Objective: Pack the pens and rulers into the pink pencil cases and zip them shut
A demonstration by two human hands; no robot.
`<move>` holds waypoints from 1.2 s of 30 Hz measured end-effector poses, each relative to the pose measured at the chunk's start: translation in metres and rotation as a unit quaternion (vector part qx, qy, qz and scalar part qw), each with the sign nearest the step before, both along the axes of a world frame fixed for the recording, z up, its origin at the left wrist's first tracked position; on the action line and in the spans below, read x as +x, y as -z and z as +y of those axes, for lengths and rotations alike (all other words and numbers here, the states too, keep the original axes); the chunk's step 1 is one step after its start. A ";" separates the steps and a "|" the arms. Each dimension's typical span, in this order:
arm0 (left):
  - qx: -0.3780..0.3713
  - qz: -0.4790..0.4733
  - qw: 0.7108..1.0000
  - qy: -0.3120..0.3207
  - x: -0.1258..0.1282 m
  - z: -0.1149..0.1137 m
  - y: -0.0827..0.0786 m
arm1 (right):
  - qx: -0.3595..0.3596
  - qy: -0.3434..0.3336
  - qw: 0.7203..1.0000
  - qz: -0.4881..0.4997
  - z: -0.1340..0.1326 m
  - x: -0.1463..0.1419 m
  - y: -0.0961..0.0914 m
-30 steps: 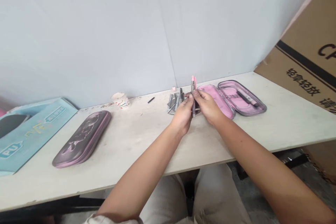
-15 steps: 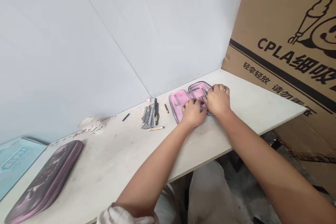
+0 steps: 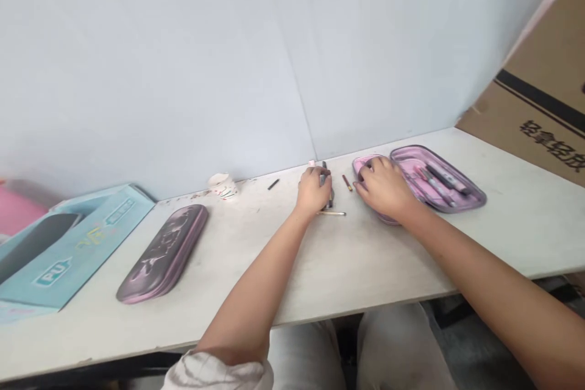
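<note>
My left hand (image 3: 313,190) lies over the small pile of rulers, fingers bent down and covering most of it. A dark pen (image 3: 330,200) sticks out beside its fingertips; what the fingers grip is hidden. My right hand (image 3: 386,187) rests over the left half of an unfolded pink pencil case (image 3: 475,198), its thumb apart from the fingers and nothing seen in it. Several pens (image 3: 441,180) sit in the case's right half. Between my hands lies a short dark red crayon-like stick (image 3: 347,183), and near my left hand a thin light-coloured pencil-like stick (image 3: 336,213).
A closed dark pencil case (image 3: 167,250) with pink edges lies to the left. Beyond it is an open light-blue box (image 3: 98,250). A paper cup (image 3: 223,186) and a small black strip (image 3: 273,184) are near the wall. A large cardboard box (image 3: 539,97) stands at right.
My left hand has moved from the open pencil case to the ruler pile. My right hand has shifted to the case's left half, uncovering the pens. The view has turned left.
</note>
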State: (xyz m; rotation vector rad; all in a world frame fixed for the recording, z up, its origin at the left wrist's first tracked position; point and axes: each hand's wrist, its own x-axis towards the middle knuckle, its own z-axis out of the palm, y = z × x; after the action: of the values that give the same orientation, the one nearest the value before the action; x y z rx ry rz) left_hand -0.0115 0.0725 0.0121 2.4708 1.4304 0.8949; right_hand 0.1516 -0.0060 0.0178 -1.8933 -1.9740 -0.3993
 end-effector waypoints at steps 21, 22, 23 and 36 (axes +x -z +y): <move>-0.234 -0.102 0.965 -0.060 -0.092 0.067 0.000 | -0.022 -0.082 0.980 0.181 0.100 -0.135 0.010; -0.247 -0.127 0.960 -0.035 -0.082 0.061 -0.002 | -0.002 -0.084 0.972 0.221 0.099 -0.130 0.011; -0.256 -0.145 0.956 -0.014 -0.071 0.055 -0.005 | 0.019 -0.085 0.963 0.256 0.097 -0.125 0.011; -0.390 -0.333 0.843 0.162 0.116 -0.032 -0.005 | 0.168 0.041 0.967 0.187 -0.002 0.053 0.024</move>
State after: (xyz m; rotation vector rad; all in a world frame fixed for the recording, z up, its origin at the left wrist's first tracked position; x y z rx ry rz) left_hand 0.1043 0.0403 0.0170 1.4958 0.8381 0.7618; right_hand 0.2044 -0.0082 -0.0065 -1.6900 -1.4836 -0.3442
